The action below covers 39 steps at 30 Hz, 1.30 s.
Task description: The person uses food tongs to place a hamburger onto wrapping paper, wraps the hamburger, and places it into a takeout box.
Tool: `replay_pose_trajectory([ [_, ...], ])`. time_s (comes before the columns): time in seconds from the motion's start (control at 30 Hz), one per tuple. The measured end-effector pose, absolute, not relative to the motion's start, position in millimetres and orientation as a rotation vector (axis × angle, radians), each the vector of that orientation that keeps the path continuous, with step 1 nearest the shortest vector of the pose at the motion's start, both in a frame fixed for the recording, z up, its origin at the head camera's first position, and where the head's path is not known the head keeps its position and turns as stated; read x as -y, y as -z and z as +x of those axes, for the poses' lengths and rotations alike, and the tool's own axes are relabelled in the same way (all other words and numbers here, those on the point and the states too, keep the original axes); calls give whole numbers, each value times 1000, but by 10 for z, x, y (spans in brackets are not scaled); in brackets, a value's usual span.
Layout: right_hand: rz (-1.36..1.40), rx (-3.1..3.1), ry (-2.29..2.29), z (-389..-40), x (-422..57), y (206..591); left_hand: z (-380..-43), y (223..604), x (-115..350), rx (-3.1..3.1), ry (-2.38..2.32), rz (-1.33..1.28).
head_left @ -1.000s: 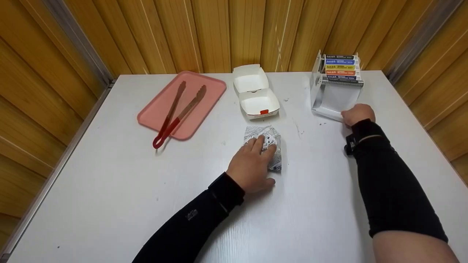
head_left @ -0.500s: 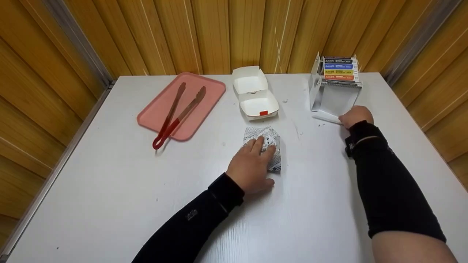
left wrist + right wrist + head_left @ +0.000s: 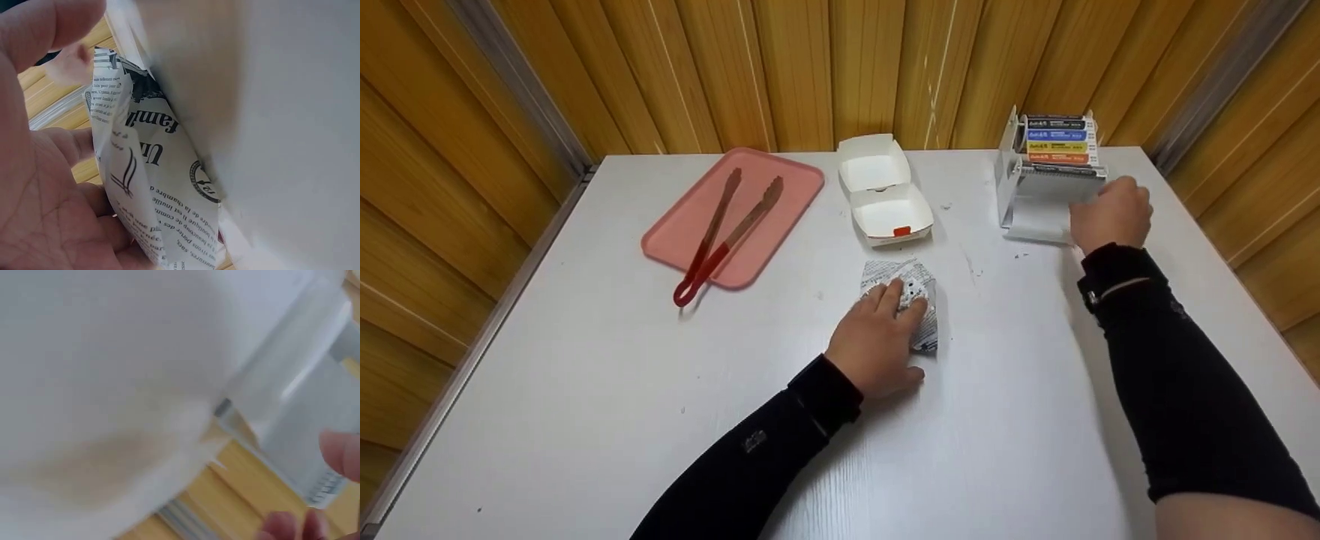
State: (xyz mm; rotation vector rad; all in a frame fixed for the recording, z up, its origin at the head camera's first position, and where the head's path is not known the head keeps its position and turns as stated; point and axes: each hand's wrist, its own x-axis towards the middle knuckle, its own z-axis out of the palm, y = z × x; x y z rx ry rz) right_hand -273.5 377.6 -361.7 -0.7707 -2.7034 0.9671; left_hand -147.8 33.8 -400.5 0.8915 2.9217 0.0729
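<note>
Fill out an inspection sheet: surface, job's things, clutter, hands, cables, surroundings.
Surface: white table, a few small dark marks.
Job's things: printed paper packet, under the left hand; white dispenser with coloured strips, standing.
Clutter: open white box beyond the packet; pink tray, red-handled tongs on it, handle end past the near edge.
Hands: left rests on the packet; right hand is at the dispenser's right side, grip unclear.
Cables: nothing seen.
Surroundings: wood-look panels at back and both sides.
</note>
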Motion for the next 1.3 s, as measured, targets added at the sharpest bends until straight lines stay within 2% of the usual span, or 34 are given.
replay_pose_trajectory([
  [0.17, -314, 2760, -542, -2897, -3709, 3540, -1479, 4002, -335, -2925, -67, 885],
  [0.3, -246, 2801, -345, -2963, -3728, 3541, -1475, 4006, -346, -2918, -77, 902],
  [0.53, -158, 2760, -268, -3042, -3730, 3570, -1465, 4028, -347, -2934, -63, 906],
  [0.93, -170, 2723, -243, -3093, -3696, 3572, -1462, 3994, -347, -2920, -69, 888],
  [1.3, -343, 2674, -632, -3111, -3720, 3547, -1458, 3992, -335, -2912, -82, 872],
])
